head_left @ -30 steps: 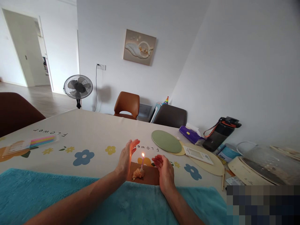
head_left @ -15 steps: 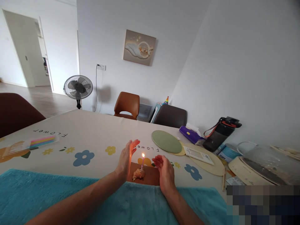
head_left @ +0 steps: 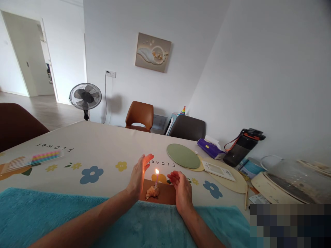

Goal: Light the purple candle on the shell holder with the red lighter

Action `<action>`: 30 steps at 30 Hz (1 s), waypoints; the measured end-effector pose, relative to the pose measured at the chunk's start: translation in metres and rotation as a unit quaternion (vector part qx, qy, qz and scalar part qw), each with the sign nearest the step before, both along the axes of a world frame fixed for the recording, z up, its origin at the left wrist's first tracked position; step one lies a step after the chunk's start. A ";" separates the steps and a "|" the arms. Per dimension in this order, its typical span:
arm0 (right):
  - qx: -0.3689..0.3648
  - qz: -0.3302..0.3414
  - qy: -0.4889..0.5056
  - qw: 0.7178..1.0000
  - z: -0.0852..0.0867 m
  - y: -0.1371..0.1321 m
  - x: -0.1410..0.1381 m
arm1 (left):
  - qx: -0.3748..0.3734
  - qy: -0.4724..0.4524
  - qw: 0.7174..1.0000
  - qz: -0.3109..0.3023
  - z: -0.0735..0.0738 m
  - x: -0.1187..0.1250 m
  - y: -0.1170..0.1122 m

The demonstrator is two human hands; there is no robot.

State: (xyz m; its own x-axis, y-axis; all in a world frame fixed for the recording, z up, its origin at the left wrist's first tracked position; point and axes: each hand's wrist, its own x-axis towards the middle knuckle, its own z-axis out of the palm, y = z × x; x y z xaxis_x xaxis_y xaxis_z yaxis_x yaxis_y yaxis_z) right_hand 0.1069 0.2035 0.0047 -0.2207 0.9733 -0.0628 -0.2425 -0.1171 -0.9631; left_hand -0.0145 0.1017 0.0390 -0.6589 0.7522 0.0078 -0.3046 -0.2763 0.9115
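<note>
A thin lit candle [head_left: 156,180] stands upright in a small croissant-like pastry [head_left: 152,192], its flame burning at the top. The pastry rests on a brown board or mat [head_left: 165,194]. To its left, my left hand [head_left: 137,177] is raised with fingers stretched out, the palm turned to the flame and glowing orange. My right hand [head_left: 183,191] curves on the other side, fingers loosely bent and apart, holding nothing. Neither hand touches the candle or the pastry. A blue plush towel [head_left: 144,224] lies under both forearms along the near edge of the table.
A packet of coloured candles [head_left: 38,158] lies at left on the flowered tablecloth [head_left: 103,144]. Rightward are a green round mat [head_left: 183,156], a purple tissue pack [head_left: 210,148], a dark bottle [head_left: 243,148] and a clear-lidded appliance [head_left: 284,186]. A fan [head_left: 86,97] stands beyond the table.
The flame has flickered slightly. Both hands keep their places around the candle, and the view has shifted very little.
</note>
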 end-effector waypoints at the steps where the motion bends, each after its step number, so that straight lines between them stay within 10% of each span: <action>1: -0.002 -0.002 -0.001 1.000 0.000 0.000 0.000 | 0.004 0.000 1.000 0.001 0.000 0.000 0.000; 30: -0.003 0.000 -0.011 1.000 -0.003 0.002 0.000 | 0.011 -0.019 1.000 -0.001 -0.001 -0.001 0.003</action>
